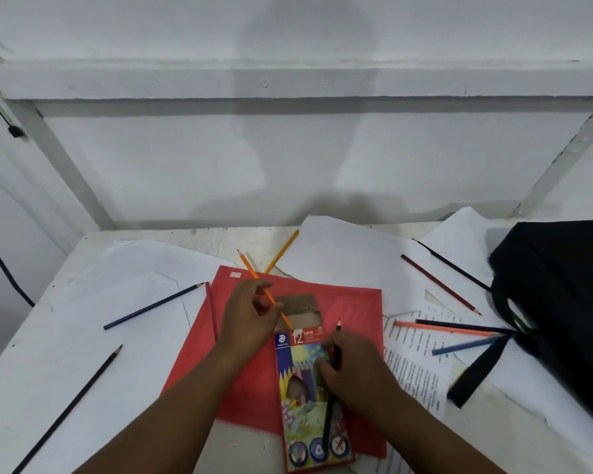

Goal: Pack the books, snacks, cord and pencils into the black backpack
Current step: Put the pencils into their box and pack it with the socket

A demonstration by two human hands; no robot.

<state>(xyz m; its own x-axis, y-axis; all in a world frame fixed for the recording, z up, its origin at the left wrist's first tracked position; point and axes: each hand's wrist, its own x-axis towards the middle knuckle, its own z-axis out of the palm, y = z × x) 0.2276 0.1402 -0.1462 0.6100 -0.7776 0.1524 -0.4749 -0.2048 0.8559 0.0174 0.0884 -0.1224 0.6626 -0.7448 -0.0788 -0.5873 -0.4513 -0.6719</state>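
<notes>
A colourful pencil box [305,398] lies on a red folder [254,388] in front of me, its top flap open. My left hand [250,316] pinches an orange pencil [250,268] whose lower end points into the open box mouth. My right hand [356,367] rests on the box and grips a dark green pencil [332,419]. The black backpack [562,302] sits at the right edge of the table. Several loose pencils lie around: a yellow pencil [283,249], a dark blue pencil [153,306], a black pencil [69,408] and a dark red pencil [439,283].
White paper sheets [350,254] and a printed page [415,357] cover the white table [172,236]. A salmon pencil [442,328] and a blue pencil [466,347] lie beside the backpack strap [476,374]. A wall stands right behind the table.
</notes>
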